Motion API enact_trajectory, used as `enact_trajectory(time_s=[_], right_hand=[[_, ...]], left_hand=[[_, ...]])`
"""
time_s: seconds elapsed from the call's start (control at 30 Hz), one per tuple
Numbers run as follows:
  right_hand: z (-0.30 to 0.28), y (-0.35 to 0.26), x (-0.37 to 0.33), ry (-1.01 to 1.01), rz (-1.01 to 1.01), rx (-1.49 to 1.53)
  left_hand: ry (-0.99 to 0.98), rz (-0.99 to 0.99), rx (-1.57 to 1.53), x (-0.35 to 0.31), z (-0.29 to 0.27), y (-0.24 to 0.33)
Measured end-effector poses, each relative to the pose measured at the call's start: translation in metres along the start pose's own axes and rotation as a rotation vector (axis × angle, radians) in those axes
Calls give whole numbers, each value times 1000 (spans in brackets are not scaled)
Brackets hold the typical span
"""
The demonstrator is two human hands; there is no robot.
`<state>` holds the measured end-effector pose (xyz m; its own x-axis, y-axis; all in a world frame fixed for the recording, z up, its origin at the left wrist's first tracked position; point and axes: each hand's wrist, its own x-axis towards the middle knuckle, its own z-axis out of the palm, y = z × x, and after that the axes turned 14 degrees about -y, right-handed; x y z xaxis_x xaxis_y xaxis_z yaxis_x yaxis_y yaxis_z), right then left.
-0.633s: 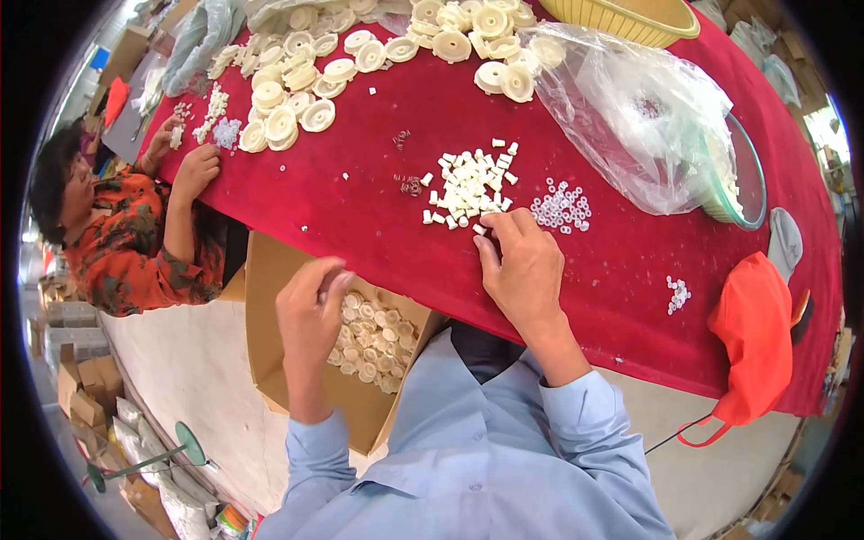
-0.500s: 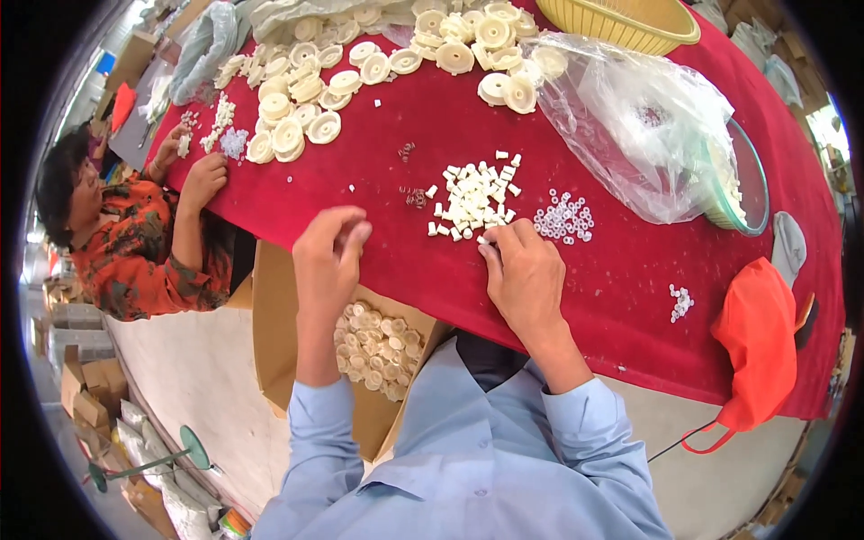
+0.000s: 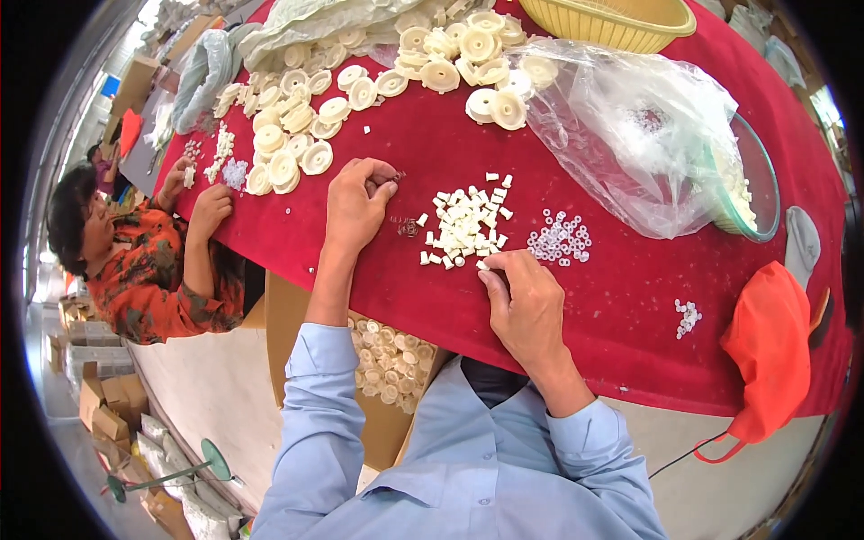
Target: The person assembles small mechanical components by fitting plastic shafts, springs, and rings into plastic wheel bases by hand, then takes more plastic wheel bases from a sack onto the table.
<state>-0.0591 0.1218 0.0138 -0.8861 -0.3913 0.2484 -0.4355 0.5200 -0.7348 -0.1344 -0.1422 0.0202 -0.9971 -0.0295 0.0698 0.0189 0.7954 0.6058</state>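
My left hand point(image 3: 356, 203) reaches over the red cloth, its thumb and fingertips closed on a small dark metal spring point(image 3: 400, 176). Just nearer lie a few more springs point(image 3: 405, 227). To the right spreads a pile of small cream plastic plugs point(image 3: 465, 221). At the pile's near edge my right hand point(image 3: 529, 304) pinches one cream plug point(image 3: 482, 265) between thumb and forefinger. Beside that hand is a heap of small translucent rings point(image 3: 560, 238).
Large cream discs point(image 3: 283, 167) crowd the far side, with a yellow basket point(image 3: 612, 25) behind. A clear plastic bag point(image 3: 621, 135) overlaps a green-rimmed bowl point(image 3: 765, 180). A red bag point(image 3: 769, 346) hangs at right. Below, a cardboard box point(image 3: 286, 306) holds discs. A co-worker point(image 3: 171, 261) sits left.
My left hand has moved away from me to the springs, and its fingers have closed on one. My right hand stays by the pile, still pinching the plug.
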Motion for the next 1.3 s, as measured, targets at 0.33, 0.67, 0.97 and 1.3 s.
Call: enact_trajectory(time_s=[0.33, 0.67, 0.97, 1.3], right_hand=[[0, 0, 0, 56, 1, 273], [-1, 0, 0, 55, 3, 263], [-3, 0, 1, 51, -1, 255], [-1, -1, 1, 47, 22, 268]], left_hand=[[-13, -19, -380, -10, -5, 1], [342, 348, -47, 11, -33, 18], [102, 34, -77, 2, -6, -26], [69, 46, -17, 11, -11, -9]])
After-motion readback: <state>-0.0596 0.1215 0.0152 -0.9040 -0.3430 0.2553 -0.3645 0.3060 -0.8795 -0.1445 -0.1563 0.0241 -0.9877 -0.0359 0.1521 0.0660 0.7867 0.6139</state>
